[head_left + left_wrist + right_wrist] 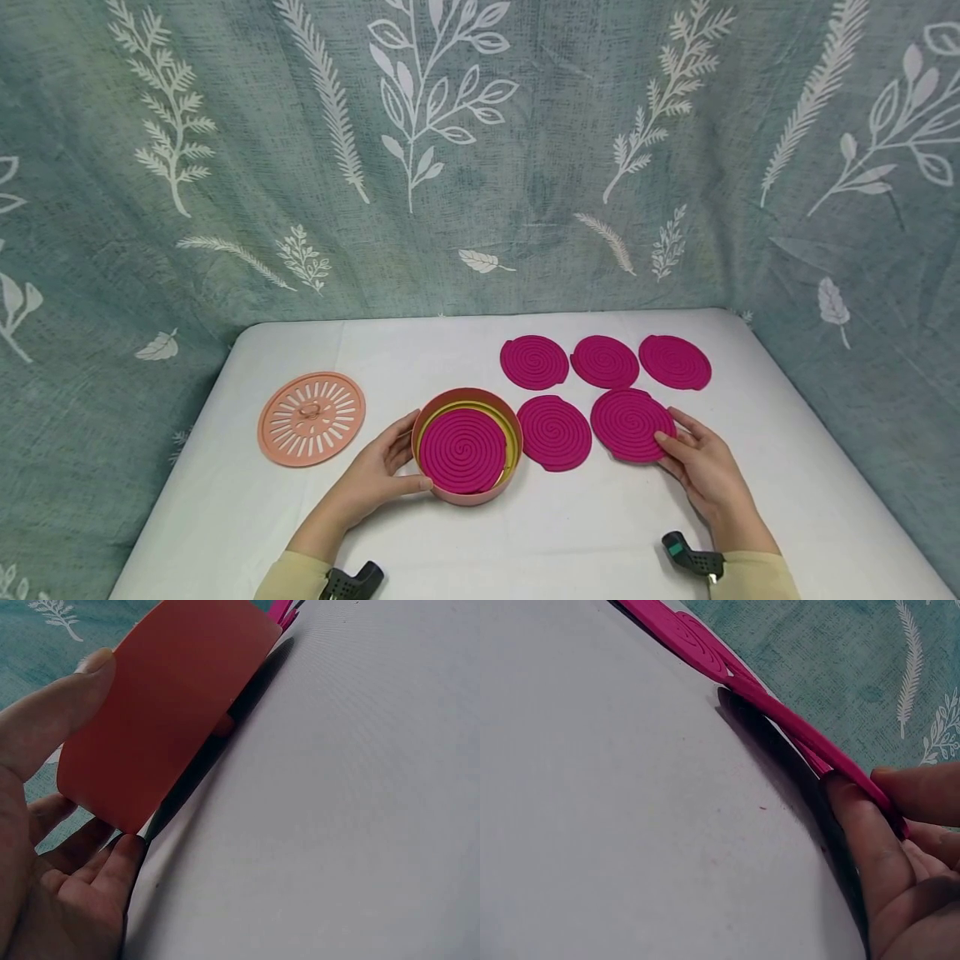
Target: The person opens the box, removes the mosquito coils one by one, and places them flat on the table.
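Note:
A round salmon container (467, 499) with a yellow inner ring holds a magenta spiral disc (462, 451). My left hand (378, 473) grips its left side, thumb near the front rim; in the left wrist view the container wall (150, 712) is tilted, with fingers of the left hand (82, 817) around it. My right hand (705, 467) pinches the right edge of another magenta spiral disc (628, 425). The right wrist view shows that disc (810, 735) raised at its near edge between thumb and fingers of the right hand (900, 840).
A slotted salmon lid (311, 419) lies at the left of the white table (570, 542). Three magenta discs (534, 362) (604, 362) (675, 362) form a back row, and one more (555, 433) lies right of the container. A patterned curtain (547, 167) hangs behind.

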The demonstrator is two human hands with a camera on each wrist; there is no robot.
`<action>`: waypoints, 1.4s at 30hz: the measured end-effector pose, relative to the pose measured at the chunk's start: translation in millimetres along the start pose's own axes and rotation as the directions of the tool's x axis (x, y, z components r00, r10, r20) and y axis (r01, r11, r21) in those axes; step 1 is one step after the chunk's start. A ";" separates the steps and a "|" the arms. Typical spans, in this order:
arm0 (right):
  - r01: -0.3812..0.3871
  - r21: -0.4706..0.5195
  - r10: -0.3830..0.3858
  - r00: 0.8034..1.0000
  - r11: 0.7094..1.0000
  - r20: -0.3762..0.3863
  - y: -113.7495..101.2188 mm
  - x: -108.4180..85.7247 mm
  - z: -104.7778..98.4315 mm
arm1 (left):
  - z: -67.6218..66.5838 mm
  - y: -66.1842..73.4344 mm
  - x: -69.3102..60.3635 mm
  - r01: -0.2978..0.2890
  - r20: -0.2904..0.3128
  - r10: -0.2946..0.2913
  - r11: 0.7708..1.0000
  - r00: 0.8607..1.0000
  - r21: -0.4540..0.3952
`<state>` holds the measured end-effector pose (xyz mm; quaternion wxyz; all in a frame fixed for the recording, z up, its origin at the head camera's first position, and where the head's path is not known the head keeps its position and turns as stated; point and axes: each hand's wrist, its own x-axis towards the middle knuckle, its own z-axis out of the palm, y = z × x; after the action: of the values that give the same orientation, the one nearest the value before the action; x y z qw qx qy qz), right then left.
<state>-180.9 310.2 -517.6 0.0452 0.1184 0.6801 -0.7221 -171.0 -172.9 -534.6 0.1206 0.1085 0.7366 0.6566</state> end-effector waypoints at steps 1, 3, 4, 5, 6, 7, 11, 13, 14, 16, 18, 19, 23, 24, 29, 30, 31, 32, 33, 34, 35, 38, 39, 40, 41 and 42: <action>-0.003 -0.016 0.003 1.000 1.000 -0.002 0.0 -0.1 0.3 | 0.1 0.2 -0.2 0.002 -0.001 -0.002 1.000 1.000 0.002; -0.009 -0.043 0.009 1.000 0.999 0.000 0.0 -0.3 1.0 | 0.0 -0.1 -0.6 -0.003 -0.002 0.003 1.000 1.000 0.004; -0.010 -0.053 0.010 1.000 0.999 0.002 0.0 -0.2 1.2 | -0.1 -0.2 -0.6 -0.005 -0.002 0.005 1.000 1.000 0.007; -0.012 -0.061 0.012 1.000 0.998 0.005 0.1 -0.2 1.4 | -0.1 -0.2 -0.7 -0.007 0.000 0.007 1.000 1.000 0.005; -0.013 -0.064 0.014 1.000 0.998 0.009 0.0 -0.2 1.5 | -0.2 -0.4 -0.7 -0.008 0.000 0.008 1.000 1.000 0.005; -0.012 -0.067 0.013 1.000 0.998 0.018 -0.2 -0.2 1.5 | -0.3 -0.7 -0.5 -0.006 0.000 0.006 1.000 1.000 0.003; -0.008 -0.058 0.011 0.999 0.998 0.052 -2.9 -1.5 -0.3 | -0.6 -2.1 0.3 0.001 0.000 -0.001 1.000 1.000 -0.002; -0.004 -0.056 0.008 0.997 0.998 0.073 -5.4 -3.4 -1.8 | -0.7 -2.6 0.5 0.003 0.000 -0.003 1.000 1.000 -0.001; -0.004 -0.054 0.008 0.997 0.999 0.080 -6.9 -4.4 -2.8 | -0.7 -2.7 0.7 -0.001 0.000 0.001 1.000 1.000 0.000; -0.008 -0.045 0.012 0.996 0.999 0.090 -9.7 -6.6 -4.8 | -0.6 -2.5 0.6 -0.002 0.000 0.002 1.000 1.000 -0.002; -0.005 -0.042 0.009 0.995 0.999 0.102 -12.6 -9.0 -6.9 | -0.6 -1.9 0.4 -0.005 0.002 0.005 1.000 1.000 0.001; -0.001 -0.045 0.006 0.994 0.999 0.109 -13.9 -9.9 -8.2 | -0.7 -1.5 0.2 -0.004 0.002 0.004 1.000 1.000 0.001; 0.009 -0.078 0.001 0.993 0.997 0.115 -17.2 -13.0 -13.2 | -0.8 -0.9 0.1 0.004 0.003 -0.004 1.000 1.000 -0.008; 0.009 -0.089 0.001 0.993 0.996 0.115 -17.7 -13.6 -14.7 | -0.7 -0.7 0.2 0.004 0.004 -0.004 1.000 1.000 -0.012; -0.003 -0.102 0.013 0.995 0.995 0.098 -20.0 -16.5 -22.3 | -0.7 -0.7 0.3 0.002 0.004 -0.002 1.000 1.000 -0.008; -0.001 -0.094 0.011 0.995 0.996 0.097 -20.4 -16.8 -24.1 | -0.7 -0.5 0.2 0.001 0.005 -0.001 1.000 1.000 -0.010; 0.001 -0.084 0.007 0.995 0.996 0.098 -20.6 -17.1 -25.7 | -0.8 -0.4 0.0 0.001 0.004 -0.001 1.000 1.000 -0.008; 0.006 -0.073 0.002 0.995 0.997 0.100 -20.6 -17.5 -27.1 | -0.9 -0.2 -0.3 -0.001 0.005 0.001 1.000 1.000 -0.009; 0.014 -0.069 -0.006 0.994 0.998 0.107 -20.6 -17.9 -28.7 | -1.0 -0.1 -0.6 -0.003 0.005 0.003 1.000 1.000 -0.008; 0.018 -0.057 -0.011 0.994 0.998 0.111 -20.4 -18.3 -30.0 | -1.1 0.0 -0.9 -0.004 0.007 0.004 1.000 1.000 -0.010; 0.022 -0.052 -0.016 0.993 0.998 0.117 -20.0 -18.7 -31.3 | -1.3 0.1 -1.1 -0.006 0.009 0.006 1.000 1.000 -0.011; 0.033 -0.038 -0.028 0.991 0.999 0.131 -19.1 -19.9 -33.9 | -1.6 0.1 -1.4 -0.010 0.013 0.011 1.000 1.000 -0.016; 0.035 -0.036 -0.030 0.991 0.999 0.133 -18.9 -20.0 -34.6 | -1.6 -0.1 -1.3 -0.011 0.015 0.011 1.000 1.000 -0.016; 0.039 -0.033 -0.034 0.990 0.999 0.134 -18.8 -20.0 -35.0 | -1.7 -0.1 -1.2 -0.011 0.016 0.012 1.000 1.000 -0.018; 0.044 -0.032 -0.039 0.990 0.999 0.134 -18.8 -20.1 -35.2 | -1.6 0.0 -1.3 -0.012 0.016 0.012 1.000 1.000 -0.018; 0.048 -0.033 -0.043 0.991 0.998 0.129 -19.1 -20.1 -35.2 | -1.5 0.0 -1.2 -0.010 0.015 0.011 1.000 1.000 -0.018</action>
<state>-161.9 344.6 -496.0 0.0747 0.0554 0.6913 -0.7165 -170.4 -174.7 -534.4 0.1235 0.1161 0.7291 0.6631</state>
